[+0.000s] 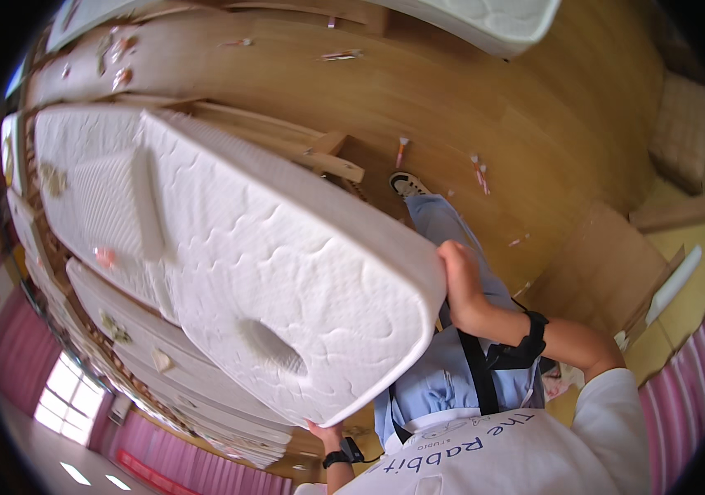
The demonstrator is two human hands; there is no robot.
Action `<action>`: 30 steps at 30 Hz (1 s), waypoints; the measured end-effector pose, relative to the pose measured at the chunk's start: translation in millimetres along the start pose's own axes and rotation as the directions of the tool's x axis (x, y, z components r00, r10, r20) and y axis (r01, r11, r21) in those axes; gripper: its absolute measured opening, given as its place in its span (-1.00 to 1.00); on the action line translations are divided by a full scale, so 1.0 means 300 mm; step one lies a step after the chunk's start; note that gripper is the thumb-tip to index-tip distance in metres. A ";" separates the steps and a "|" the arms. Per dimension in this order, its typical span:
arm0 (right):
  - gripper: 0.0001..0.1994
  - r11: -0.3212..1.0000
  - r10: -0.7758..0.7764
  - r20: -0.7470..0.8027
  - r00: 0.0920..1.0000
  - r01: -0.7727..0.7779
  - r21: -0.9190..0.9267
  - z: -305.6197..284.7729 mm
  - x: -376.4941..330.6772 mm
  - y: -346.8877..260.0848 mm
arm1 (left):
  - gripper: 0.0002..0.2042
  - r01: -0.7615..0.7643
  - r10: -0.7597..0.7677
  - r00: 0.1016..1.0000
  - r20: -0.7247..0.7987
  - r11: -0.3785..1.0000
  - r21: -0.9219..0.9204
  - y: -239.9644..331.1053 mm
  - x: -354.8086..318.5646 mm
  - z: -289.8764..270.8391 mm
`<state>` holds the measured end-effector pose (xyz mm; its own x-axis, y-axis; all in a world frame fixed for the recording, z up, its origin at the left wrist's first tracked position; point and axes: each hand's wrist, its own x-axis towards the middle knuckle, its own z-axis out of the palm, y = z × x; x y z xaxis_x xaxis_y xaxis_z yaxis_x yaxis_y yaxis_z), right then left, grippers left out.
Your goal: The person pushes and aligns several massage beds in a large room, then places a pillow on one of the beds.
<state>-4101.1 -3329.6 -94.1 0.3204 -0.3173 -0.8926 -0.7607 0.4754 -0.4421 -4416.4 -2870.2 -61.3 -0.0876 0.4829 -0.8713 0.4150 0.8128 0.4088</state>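
A thick white quilted mattress [311,256] with an oval hollow near its close end fills the middle of the view. My right hand [461,285] is closed round its right corner. My left hand [327,433] grips the near left edge, its fingers mostly hidden by the mattress. The close end is raised and tilted. Beyond a crease lies a flat white padded section [88,128]; I cannot tell whether it belongs to the same mattress. A white ribbed pillow [117,202] rests there, with a small pink item [105,257] beside it.
A wooden bed frame [336,161] shows beyond the mattress. More white mattresses [179,359] line the left. Small wrapped items [481,175] are scattered on the wooden floor [583,107]. Cardboard [596,268] and a brown box [684,132] lie at right, near a pink striped curtain [690,396].
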 end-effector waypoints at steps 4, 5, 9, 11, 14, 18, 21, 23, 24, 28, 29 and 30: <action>-0.75 0.938 0.259 0.114 0.959 -0.277 0.206 -0.006 0.046 0.022 | -0.28 -0.064 0.073 0.957 0.281 0.997 -0.043 -0.060 -0.013 0.001; -0.74 0.918 0.312 0.147 0.939 -0.338 0.209 0.012 0.014 -0.036 | -0.24 -0.084 0.110 0.956 0.271 0.991 -0.107 -0.074 -0.012 -0.017; -0.69 0.973 0.222 0.143 0.964 -0.230 0.037 -0.003 -0.021 -0.084 | -0.22 -0.198 0.238 0.971 0.015 0.840 -0.505 -0.172 -0.054 0.012; -0.62 0.992 0.127 0.145 0.981 -0.129 0.008 -0.068 0.045 -0.049 | -0.21 -0.242 0.246 0.965 -0.088 0.717 -0.653 -0.225 -0.044 -0.012; -0.50 0.999 0.038 0.161 0.986 -0.031 -0.045 -0.041 -0.004 -0.086 | -0.27 -0.076 0.135 0.990 0.037 0.744 -0.664 -0.184 -0.061 0.018; -0.51 0.974 -0.032 0.191 0.981 0.073 -0.213 -0.037 -0.015 -0.130 | -0.42 -0.087 0.083 0.996 -0.039 0.722 -0.686 -0.148 -0.054 0.081; -0.52 0.958 -0.056 0.189 0.980 0.106 -0.267 -0.002 -0.019 -0.136 | -0.48 0.009 0.018 0.999 0.026 0.619 -0.786 -0.079 -0.061 0.110; -0.52 0.940 -0.059 0.144 0.988 0.104 -0.325 0.014 -0.037 -0.151 | -0.50 -0.009 0.156 0.985 0.074 0.472 -0.882 -0.102 -0.027 0.124; -0.53 0.938 -0.045 0.086 0.995 0.071 -0.339 0.029 -0.046 -0.158 | -0.50 -0.012 0.129 0.990 0.048 0.427 -0.904 -0.110 -0.035 0.132; -0.52 0.889 -0.073 0.049 0.996 0.087 -0.450 0.057 -0.050 -0.160 | -0.50 -0.024 0.088 0.996 -0.002 0.246 -0.969 -0.045 -0.084 0.170; -0.52 0.869 -0.085 0.047 0.995 0.097 -0.484 0.055 -0.054 -0.161 | -0.50 0.018 0.088 0.995 0.035 0.192 -0.981 -0.044 -0.079 0.165; -0.52 0.847 -0.098 0.039 0.994 0.104 -0.521 0.045 -0.055 -0.165 | -0.50 0.007 0.060 0.998 0.016 0.141 -0.990 -0.064 -0.068 0.158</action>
<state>-4061.1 -3336.9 -58.5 0.4149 -0.3299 -0.8480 -0.9054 -0.0578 -0.4205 -4379.7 -2911.1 -64.2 -0.0483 0.5253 -0.8495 -0.8386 0.4407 0.3202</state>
